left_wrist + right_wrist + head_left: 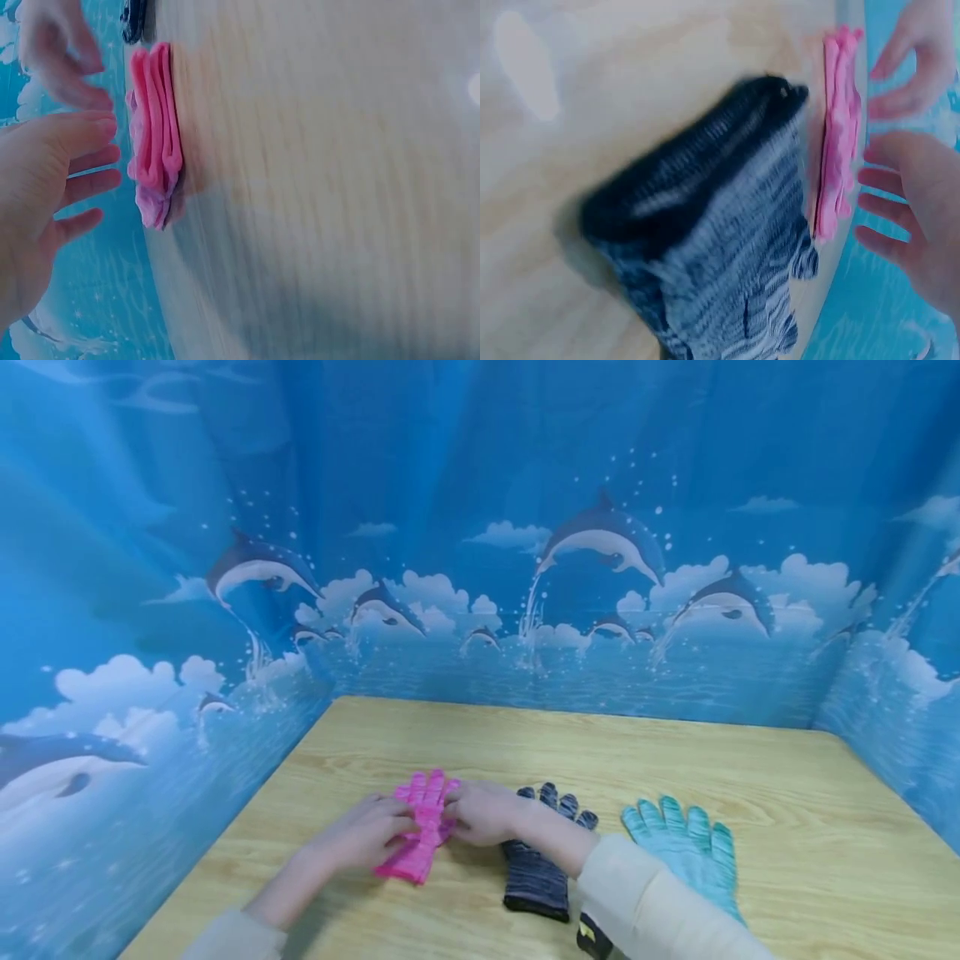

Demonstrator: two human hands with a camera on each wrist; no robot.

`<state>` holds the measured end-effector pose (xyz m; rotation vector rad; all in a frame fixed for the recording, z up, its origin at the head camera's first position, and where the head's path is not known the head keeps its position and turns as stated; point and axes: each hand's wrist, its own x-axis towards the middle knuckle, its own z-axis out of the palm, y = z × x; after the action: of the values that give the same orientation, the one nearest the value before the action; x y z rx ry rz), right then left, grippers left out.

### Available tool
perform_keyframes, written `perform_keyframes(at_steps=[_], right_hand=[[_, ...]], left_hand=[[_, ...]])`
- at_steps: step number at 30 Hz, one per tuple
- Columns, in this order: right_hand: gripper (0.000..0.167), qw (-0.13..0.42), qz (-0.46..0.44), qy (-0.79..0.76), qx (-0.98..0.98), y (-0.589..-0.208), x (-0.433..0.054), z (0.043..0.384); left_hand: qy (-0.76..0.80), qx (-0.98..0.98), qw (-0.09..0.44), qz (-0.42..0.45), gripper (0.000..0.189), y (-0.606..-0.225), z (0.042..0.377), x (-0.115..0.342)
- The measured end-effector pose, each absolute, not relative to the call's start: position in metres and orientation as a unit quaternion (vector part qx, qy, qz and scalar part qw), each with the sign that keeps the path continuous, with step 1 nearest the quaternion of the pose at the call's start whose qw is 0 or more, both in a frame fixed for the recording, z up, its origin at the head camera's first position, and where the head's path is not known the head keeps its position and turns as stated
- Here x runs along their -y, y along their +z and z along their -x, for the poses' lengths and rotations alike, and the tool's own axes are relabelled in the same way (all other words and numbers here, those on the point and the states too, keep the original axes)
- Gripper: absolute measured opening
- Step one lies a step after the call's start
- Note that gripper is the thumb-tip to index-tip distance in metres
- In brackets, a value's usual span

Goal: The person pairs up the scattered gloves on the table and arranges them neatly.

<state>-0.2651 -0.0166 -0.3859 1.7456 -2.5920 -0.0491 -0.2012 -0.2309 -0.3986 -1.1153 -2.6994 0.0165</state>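
A pink knit glove (427,810) lies flat on the table, fingers toward the far side; the left wrist view shows its thick folded cuff (156,120). My left hand (371,831) is at the glove's left side, fingers loosely bent and slightly spread. From the right, my right hand (486,812) reaches to the glove's thumb side, its fingers (885,206) relaxed and apart. Neither hand visibly pinches the fabric; whether the fingertips touch it is hard to tell. Below my right forearm lies a dark grey-black striped glove (536,877), partly covered by the arm.
A teal glove (682,843) lies to the right, partly behind my right sleeve (660,902). A black item with a yellow mark (592,937) shows beneath that sleeve. Dolphin-print blue curtains (480,527) surround the wooden table (570,743).
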Motion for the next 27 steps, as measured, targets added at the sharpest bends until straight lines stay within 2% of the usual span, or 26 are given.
perform_keyframes(at_steps=[4,9,17,22,27], right_hand=[[0.016,0.071,-0.507,0.047,0.858,-0.380,0.017,0.283],[0.016,0.104,-0.478,0.033,0.872,-0.378,0.031,0.300],[0.017,0.061,-0.399,0.002,0.915,-0.393,0.050,0.308],[0.006,0.054,-0.354,-0.017,0.933,-0.399,0.052,0.312],[0.016,0.053,-0.340,-0.038,0.938,-0.404,0.053,0.314]], left_hand=[[-0.003,0.902,0.128,0.412,0.004,-0.397,0.195,0.227],[-0.012,0.901,0.091,0.423,0.004,-0.398,0.191,0.220],[-0.018,0.891,0.101,0.443,0.005,-0.407,0.186,0.219],[-0.008,0.899,0.090,0.429,0.004,-0.407,0.187,0.217],[0.004,0.902,0.085,0.424,0.005,-0.405,0.187,0.215]])
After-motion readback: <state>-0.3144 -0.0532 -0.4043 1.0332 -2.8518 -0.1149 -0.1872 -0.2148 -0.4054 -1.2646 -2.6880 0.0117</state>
